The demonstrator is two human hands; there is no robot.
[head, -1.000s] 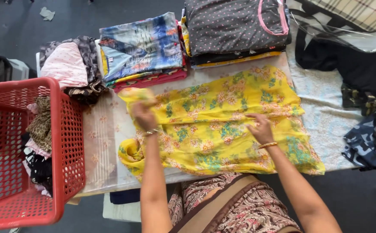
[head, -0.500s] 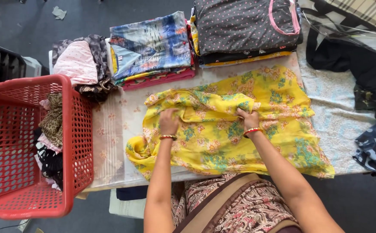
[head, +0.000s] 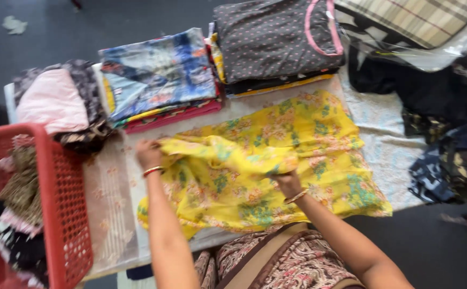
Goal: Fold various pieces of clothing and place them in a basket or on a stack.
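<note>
A yellow floral garment (head: 297,150) lies spread on the cloth-covered table (head: 110,192) in front of me. My left hand (head: 149,154), with a red bangle at the wrist, grips its upper left edge. My right hand (head: 288,181) pinches a fold of the same fabric near the middle and holds it slightly lifted. A loose band of yellow cloth stretches between the two hands, folded over the lower layer.
A red plastic basket (head: 57,214) with crumpled clothes stands at the left. Folded stacks sit along the far edge: a pink and grey pile (head: 57,101), a blue patterned stack (head: 161,75), a dark dotted stack (head: 276,40). Dark garments (head: 447,155) lie at the right.
My left hand has moved out to the garment's upper left edge and my right hand has come down towards me, both pulling a fold of the yellow fabric across the lower part.
</note>
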